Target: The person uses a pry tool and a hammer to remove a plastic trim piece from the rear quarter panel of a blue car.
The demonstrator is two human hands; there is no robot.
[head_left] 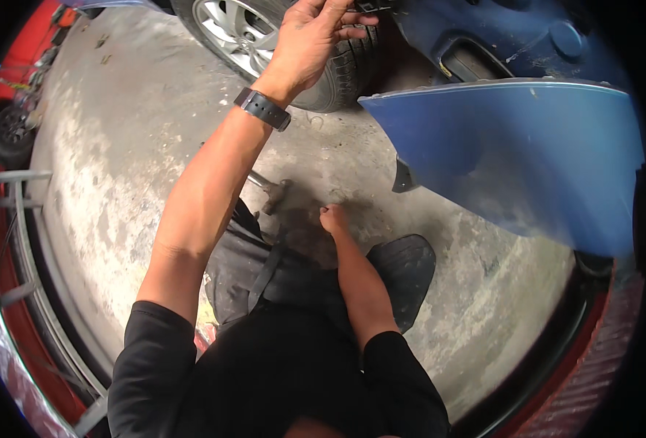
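My left arm, with a black wristwatch point(262, 109), stretches up to the top edge. There my left hand point(312, 44) is beside the tyre point(343, 73) of a car wheel with silver spokes point(241, 33). Its outer fingers point right, while thumb and forefinger close together by a thin dark thing that I cannot make out; the upper edge cuts the view. Low over the concrete floor, between my knees, my right hand point(332, 217) is curled into a fist. Whatever its fingers may hold is hidden. Nearby lies a metal tool point(268, 191) with a shaft and a thick, hammer-like head.
A large curved blue body panel point(513, 153) stands at the right, with dark blue car bodywork point(505, 40) behind it. Along the left are a metal frame point(20, 233), a small black wheel point(13, 131) and red bodywork point(27, 51). Concrete floor point(104, 197) surrounds me.
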